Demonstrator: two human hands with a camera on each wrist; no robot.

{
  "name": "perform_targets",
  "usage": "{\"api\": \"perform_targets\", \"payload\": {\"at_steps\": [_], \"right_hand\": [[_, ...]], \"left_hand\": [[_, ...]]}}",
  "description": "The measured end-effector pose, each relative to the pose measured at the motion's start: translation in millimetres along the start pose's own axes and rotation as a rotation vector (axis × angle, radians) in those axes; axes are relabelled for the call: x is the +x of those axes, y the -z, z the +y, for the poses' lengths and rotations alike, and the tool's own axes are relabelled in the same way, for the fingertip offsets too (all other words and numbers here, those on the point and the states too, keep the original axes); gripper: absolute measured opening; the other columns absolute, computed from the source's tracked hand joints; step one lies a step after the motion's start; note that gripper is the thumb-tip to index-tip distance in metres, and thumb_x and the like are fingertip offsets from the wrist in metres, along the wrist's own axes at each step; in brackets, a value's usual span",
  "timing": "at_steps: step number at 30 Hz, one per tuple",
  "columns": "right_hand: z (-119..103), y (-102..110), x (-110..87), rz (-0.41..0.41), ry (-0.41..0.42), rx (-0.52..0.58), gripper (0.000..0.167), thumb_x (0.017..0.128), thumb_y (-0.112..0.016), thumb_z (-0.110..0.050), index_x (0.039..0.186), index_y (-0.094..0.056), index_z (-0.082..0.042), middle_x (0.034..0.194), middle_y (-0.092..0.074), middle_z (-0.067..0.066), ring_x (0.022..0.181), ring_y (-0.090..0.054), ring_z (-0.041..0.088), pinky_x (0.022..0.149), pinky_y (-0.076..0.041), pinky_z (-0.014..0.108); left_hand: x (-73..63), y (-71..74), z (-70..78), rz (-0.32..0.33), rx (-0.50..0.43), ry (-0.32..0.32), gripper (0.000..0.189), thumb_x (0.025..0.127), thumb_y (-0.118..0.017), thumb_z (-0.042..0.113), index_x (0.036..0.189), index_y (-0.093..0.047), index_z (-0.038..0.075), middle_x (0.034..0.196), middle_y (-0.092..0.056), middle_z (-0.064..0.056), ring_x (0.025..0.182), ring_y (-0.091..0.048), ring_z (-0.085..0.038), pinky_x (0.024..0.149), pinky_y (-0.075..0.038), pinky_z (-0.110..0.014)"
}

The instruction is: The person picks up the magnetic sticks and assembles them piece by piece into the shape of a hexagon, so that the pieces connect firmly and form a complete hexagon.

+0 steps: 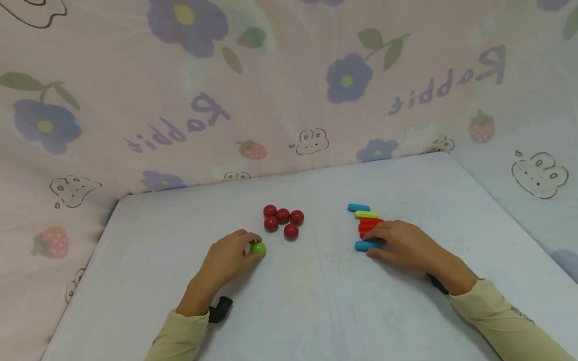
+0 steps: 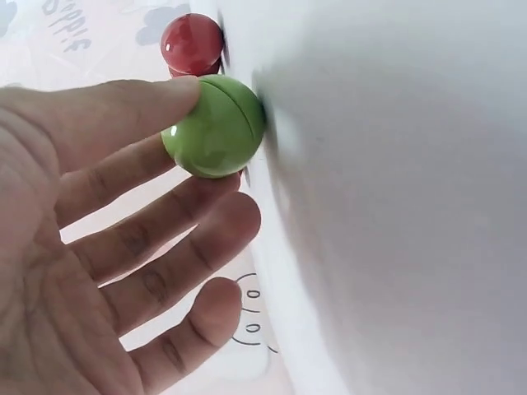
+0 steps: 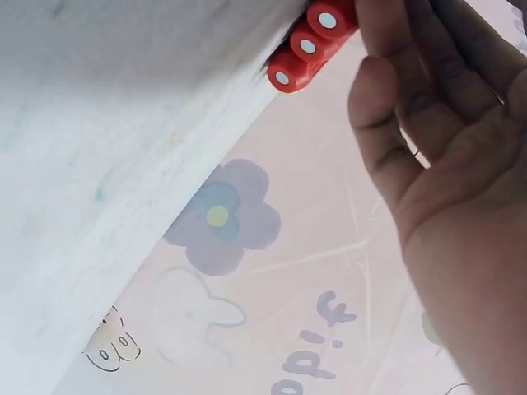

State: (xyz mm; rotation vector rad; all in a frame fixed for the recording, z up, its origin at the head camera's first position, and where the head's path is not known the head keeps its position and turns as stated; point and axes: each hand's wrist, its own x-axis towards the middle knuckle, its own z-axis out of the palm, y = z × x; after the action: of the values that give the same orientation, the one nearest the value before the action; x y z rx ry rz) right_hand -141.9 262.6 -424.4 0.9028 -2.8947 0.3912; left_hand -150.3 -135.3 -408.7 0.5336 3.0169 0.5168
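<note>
My left hand (image 1: 227, 258) pinches a small glossy green ball (image 2: 216, 127) between thumb and fingertips, low over the white table; a seam line runs round the ball. The other left fingers spread loosely below it in the left wrist view. My right hand (image 1: 403, 245) has thumb and fingertips on either side of a short blue stick (image 1: 363, 245), covering its right end. Just beyond lie several red sticks (image 1: 370, 220), partly under the fingers. In the right wrist view, red sticks (image 3: 309, 43) show white round ends; the thumb and the blue stick are out of sight there.
Several red balls (image 1: 283, 216) sit grouped on the white table (image 1: 299, 309), just beyond the left hand. A yellow stick (image 1: 366, 214) and another blue stick (image 1: 358, 207) lie behind the red sticks. A patterned cloth (image 1: 285, 84) hangs behind the table.
</note>
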Motion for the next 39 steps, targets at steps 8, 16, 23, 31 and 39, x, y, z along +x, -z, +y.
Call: {"api": "perform_targets", "payload": {"at_steps": [8, 16, 23, 31, 39], "right_hand": [[-7.6, -0.9, 4.6, 0.051, 0.056, -0.020, 0.029, 0.083, -0.080, -0.028, 0.111, -0.072, -0.020, 0.101, -0.071, -0.008, 0.094, -0.065, 0.012, 0.085, -0.056, 0.039], [-25.5, -12.1, 19.9, 0.169, 0.185, -0.108, 0.031, 0.080, -0.083, -0.024, 0.109, -0.072, -0.016, 0.096, -0.069, -0.006, 0.090, -0.065, 0.010, 0.081, -0.057, 0.032], [-49.8, -19.8, 33.6, 0.190, 0.215, -0.092, 0.034, 0.082, -0.083, -0.024, 0.113, -0.072, -0.017, 0.100, -0.069, -0.007, 0.093, -0.066, 0.009, 0.084, -0.057, 0.030], [-76.8, -19.0, 51.9, 0.100, 0.223, -0.057, 0.034, 0.085, -0.079, -0.027, 0.117, -0.070, -0.020, 0.106, -0.070, -0.008, 0.098, -0.065, 0.011, 0.087, -0.056, 0.032], [-103.2, -22.3, 73.8, 0.064, 0.276, -0.048, 0.033, 0.086, -0.078, -0.027, 0.118, -0.070, -0.021, 0.108, -0.070, -0.007, 0.099, -0.065, 0.010, 0.088, -0.054, 0.029]], "left_hand": [[-15.9, -4.2, -4.8, 0.017, -0.039, 0.004, 0.033, 0.083, -0.080, 0.018, 0.115, -0.072, 0.014, 0.097, -0.070, 0.004, 0.075, -0.057, -0.008, 0.062, -0.047, -0.026], [-25.7, -4.0, -1.8, 0.001, -0.073, 0.039, 0.032, 0.084, -0.079, 0.019, 0.115, -0.073, 0.013, 0.098, -0.074, 0.001, 0.079, -0.060, -0.010, 0.068, -0.050, -0.030], [-29.6, -4.4, -2.1, 0.009, -0.048, 0.028, 0.032, 0.083, -0.079, 0.020, 0.114, -0.073, 0.013, 0.095, -0.074, 0.002, 0.079, -0.060, -0.009, 0.069, -0.050, -0.030], [-29.2, -2.7, -2.6, -0.031, -0.077, 0.013, 0.039, 0.084, -0.079, 0.020, 0.122, -0.070, 0.019, 0.094, -0.071, 0.006, 0.080, -0.058, -0.007, 0.069, -0.048, -0.028], [-26.9, -3.4, -2.3, -0.029, -0.083, 0.030, 0.037, 0.083, -0.080, 0.026, 0.118, -0.070, 0.019, 0.098, -0.072, 0.006, 0.084, -0.062, -0.009, 0.070, -0.051, -0.030]]}}
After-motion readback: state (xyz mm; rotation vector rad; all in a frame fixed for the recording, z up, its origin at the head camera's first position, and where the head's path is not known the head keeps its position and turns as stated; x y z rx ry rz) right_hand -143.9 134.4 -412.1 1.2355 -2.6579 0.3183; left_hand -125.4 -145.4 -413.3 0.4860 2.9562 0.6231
